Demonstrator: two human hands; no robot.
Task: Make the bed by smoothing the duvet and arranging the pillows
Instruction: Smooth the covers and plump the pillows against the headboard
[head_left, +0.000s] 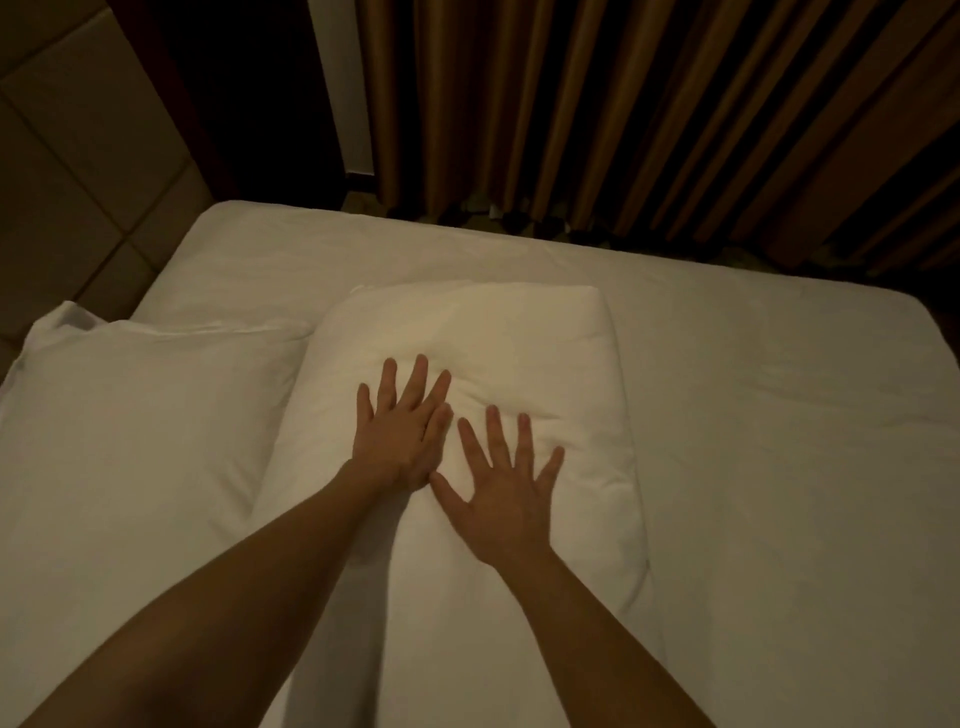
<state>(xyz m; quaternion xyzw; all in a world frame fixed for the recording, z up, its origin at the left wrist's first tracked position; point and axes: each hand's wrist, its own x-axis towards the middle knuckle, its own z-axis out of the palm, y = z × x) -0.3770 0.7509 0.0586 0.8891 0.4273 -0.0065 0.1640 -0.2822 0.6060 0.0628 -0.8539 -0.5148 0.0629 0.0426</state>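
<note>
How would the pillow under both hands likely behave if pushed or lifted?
The pillow probably gives easily: it dents and creases around the flat left hand and right hand. It likely sags if lifted by one end. On the smooth sheet it would probably slide rather than roll.

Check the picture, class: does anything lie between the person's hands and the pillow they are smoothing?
Nothing visible does. The left hand and the right hand both lie flat with fingers spread, straight on the middle pillow. The second pillow lies to the left, beside it and clear of both hands.
</note>
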